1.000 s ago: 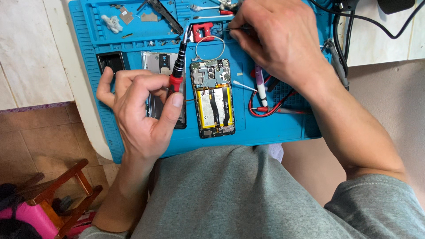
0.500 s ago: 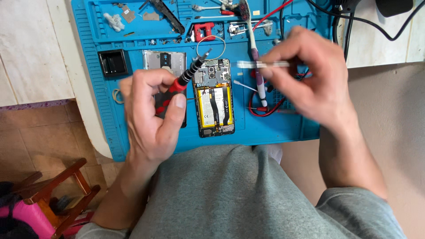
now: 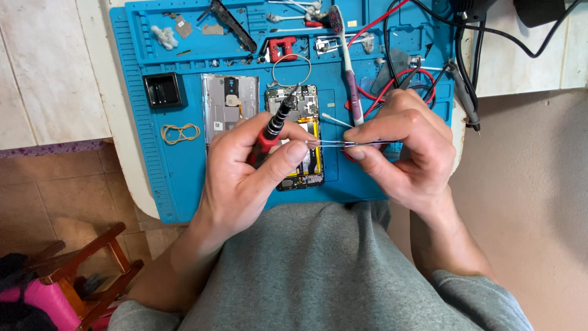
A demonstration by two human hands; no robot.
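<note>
2 grips clenched — left hand (image 3: pixel 245 178) screwdriver (image 3: pixel 274 125), right hand (image 3: pixel 404 147) tweezers (image 3: pixel 343 144) — above phone (image 3: pixel 300 138).

A: Work mat (image 3: pixel 184 184) — bright blue all over, ridged border the same blue. Screwdriver (image 3: pixel 272 125): red grip, black knurled shaft.

B: Noted. Tweezers (image 3: pixel 343 144) plain silver metal. Opened phone (image 3: pixel 300 138): black frame, yellow strip along the battery edge, grey-silver board on top.

A: Back cover (image 3: pixel 228 104) beside it grey, with a dark round patch. Small tray (image 3: pixel 164 90) black. Rubber band (image 3: pixel 180 132) tan.

B: Toothbrush (image 3: pixel 349 73) — white neck, purple handle. Cables (image 3: pixel 392 37) red and black. Shirt (image 3: pixel 318 270) grey; floor tiles brown.
</note>
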